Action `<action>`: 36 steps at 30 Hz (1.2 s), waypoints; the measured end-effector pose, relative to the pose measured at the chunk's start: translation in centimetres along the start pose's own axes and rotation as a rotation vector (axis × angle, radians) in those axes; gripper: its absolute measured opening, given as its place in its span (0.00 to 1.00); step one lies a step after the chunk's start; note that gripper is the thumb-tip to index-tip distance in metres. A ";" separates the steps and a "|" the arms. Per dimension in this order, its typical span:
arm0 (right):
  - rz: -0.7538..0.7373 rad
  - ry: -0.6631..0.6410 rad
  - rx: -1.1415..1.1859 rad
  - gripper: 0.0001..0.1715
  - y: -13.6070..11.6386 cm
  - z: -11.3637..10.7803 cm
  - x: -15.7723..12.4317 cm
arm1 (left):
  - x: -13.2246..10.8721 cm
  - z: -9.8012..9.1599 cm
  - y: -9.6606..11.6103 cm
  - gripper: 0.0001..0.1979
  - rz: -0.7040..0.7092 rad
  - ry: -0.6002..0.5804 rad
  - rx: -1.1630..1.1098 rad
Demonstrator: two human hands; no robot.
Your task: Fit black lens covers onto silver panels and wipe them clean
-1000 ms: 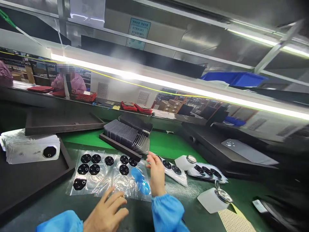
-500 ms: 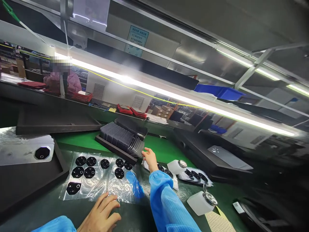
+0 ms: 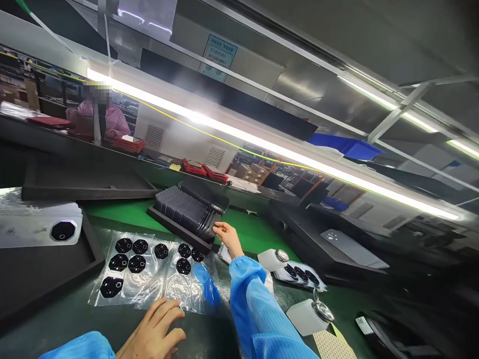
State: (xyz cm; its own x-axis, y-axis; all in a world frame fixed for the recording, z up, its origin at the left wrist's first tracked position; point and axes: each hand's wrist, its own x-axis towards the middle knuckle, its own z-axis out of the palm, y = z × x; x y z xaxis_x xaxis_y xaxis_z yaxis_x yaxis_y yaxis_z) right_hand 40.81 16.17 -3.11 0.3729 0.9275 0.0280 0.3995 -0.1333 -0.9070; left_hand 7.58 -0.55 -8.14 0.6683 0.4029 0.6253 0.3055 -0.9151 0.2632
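Green matting covers the desk (image 3: 262, 232), and at its middle a dark tray (image 3: 175, 230) carries a fanned row of thin grey plates (image 3: 187, 212) standing on edge. The right hand (image 3: 226, 236), in a blue sleeve, reaches far across to the right end of that row; its fingertips touch the last plates, the fingers part curled, but whether it has pinched one free I cannot tell. The left hand (image 3: 155, 333) lies flat and open at the near edge, fingers spread, its fingertips at the near edge of a clear film sheet (image 3: 149, 271) dotted with black round stickers (image 3: 129, 254), and it holds nothing.

Right of the reaching arm sit two white dispenser bottles (image 3: 309, 314) and another sticker strip (image 3: 299, 275). At the left, a stack of white phone backs (image 3: 41, 229) rests in a black tray (image 3: 45, 279). A person in pink works at the far bench.

The plates lean loosely on one another, so a pull at the end one could, I judge, drag its neighbour along or let the row slump. The sleeve passes low over the film and could catch its edge and shift the stickers.
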 end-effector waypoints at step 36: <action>-0.436 -0.069 -0.555 0.12 1.5 -3.4 -1.3 | 0.7 -1.9 0.9 0.19 -0.123 -0.027 -0.076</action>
State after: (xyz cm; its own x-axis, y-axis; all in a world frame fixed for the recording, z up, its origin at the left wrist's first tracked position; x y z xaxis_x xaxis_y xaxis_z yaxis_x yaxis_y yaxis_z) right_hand 43.73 13.55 -3.04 0.0352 0.9545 0.2963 0.8750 0.1137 -0.4705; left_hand 7.03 -1.08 -6.12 0.6475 0.5112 0.5651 0.3348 -0.8570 0.3917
